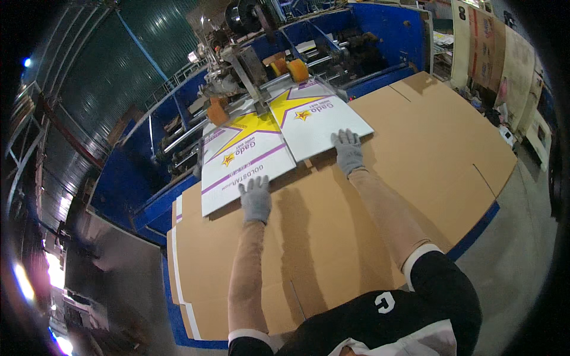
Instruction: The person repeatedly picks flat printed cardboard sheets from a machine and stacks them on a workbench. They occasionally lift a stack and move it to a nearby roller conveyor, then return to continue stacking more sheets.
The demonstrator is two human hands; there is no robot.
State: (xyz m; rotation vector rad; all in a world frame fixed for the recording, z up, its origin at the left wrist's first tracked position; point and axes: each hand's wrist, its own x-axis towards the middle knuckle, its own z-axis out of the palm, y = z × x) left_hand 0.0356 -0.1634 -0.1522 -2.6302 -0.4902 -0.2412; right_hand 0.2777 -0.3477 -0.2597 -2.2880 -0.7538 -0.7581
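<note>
Nearest: wearer's black shirt [415, 308] with white trim, brown sleeves [245, 279] reaching forward over a wide brown cardboard sheet [332, 249]; blue edge [173, 314] showing beneath. Both hands gloved in grey. Left hand [256, 200] on the near edge of the left white printed panel [246, 155]; right hand [348, 153] on the right white printed panel [320, 127], near its right corner. Each grip open, fingers extended on top; undersides hidden. Panels side by side, purple-and-yellow print, far ends under orange rollers [217, 111]. Beyond: blue machine frame [116, 184], then corrugated green wall [133, 59].
</note>
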